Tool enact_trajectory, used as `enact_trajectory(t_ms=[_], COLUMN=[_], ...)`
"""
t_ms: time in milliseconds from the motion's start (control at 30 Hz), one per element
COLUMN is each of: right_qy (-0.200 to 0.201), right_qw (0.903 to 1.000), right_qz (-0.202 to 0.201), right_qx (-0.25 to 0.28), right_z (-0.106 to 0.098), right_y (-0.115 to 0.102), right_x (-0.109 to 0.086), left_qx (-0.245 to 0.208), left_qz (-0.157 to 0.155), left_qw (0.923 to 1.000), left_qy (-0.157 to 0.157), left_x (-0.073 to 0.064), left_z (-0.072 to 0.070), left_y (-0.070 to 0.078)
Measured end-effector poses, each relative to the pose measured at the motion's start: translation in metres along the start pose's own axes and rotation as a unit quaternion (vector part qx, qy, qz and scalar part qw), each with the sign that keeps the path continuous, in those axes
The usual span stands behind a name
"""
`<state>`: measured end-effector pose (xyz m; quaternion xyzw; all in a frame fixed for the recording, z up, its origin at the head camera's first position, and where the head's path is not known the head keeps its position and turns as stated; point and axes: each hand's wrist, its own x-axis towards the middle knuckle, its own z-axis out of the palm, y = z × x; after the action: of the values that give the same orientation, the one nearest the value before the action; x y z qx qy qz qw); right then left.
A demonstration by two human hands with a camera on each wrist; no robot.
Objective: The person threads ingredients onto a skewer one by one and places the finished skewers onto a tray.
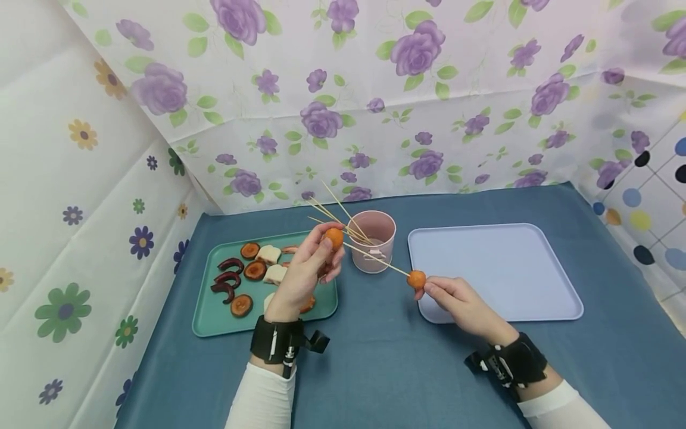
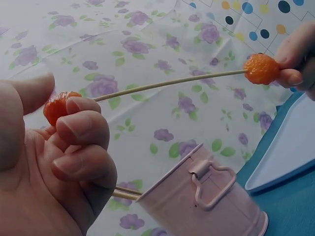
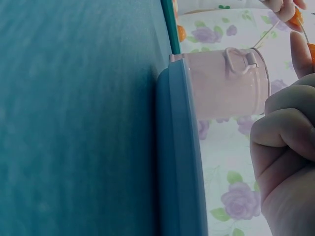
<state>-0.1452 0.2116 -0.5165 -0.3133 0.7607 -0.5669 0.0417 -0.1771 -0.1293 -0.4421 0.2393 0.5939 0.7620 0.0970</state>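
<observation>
A thin wooden skewer runs between my two hands over the table, with a glossy orange food ball at each end. My left hand pinches the left ball between thumb and fingers; in the left wrist view its fingers partly cover that ball. At the other end, my right hand grips the right ball with thumb and fingertips. The skewer bows slightly in the left wrist view. Behind it stands a pink bucket with more skewers leaning out to the left.
Left of the bucket lies a green tray bearing dark curved sausage pieces, brown round slices, and pale pieces, partly behind my left hand. A pale blue tray lies at right, its near left corner beside my right hand.
</observation>
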Motion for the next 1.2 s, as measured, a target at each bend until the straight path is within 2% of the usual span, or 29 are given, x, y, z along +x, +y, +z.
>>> enact_trajectory(t_ms=[200, 400, 900, 1067, 1200], right_qy=[0.008, 0.004, -0.036, -0.042, -0.046], right_qw=[1.0, 0.9999, 0.9978, 0.9977, 0.9979], right_qz=[0.002, 0.006, 0.023, 0.016, 0.015], right_qx=[0.001, 0.013, 0.051, 0.05, 0.043], right_z=[0.0, 0.0, -0.001, 0.001, 0.002], right_y=[-0.002, -0.003, 0.001, -0.005, -0.01], right_x=[0.0, 0.001, -0.001, -0.001, 0.0], left_qx=[0.017, 0.03, -0.021, -0.062, -0.048], left_qz=[-0.005, -0.02, 0.002, 0.033, 0.068], left_qw=[0.9998, 0.9993, 0.9977, 0.9959, 0.9963], left_qy=[0.004, -0.011, -0.064, -0.057, -0.024], left_x=[0.0, 0.002, 0.002, 0.004, 0.005], left_z=[0.003, 0.006, 0.018, 0.027, 0.033], left_y=[0.001, 0.0, -0.01, -0.012, -0.013])
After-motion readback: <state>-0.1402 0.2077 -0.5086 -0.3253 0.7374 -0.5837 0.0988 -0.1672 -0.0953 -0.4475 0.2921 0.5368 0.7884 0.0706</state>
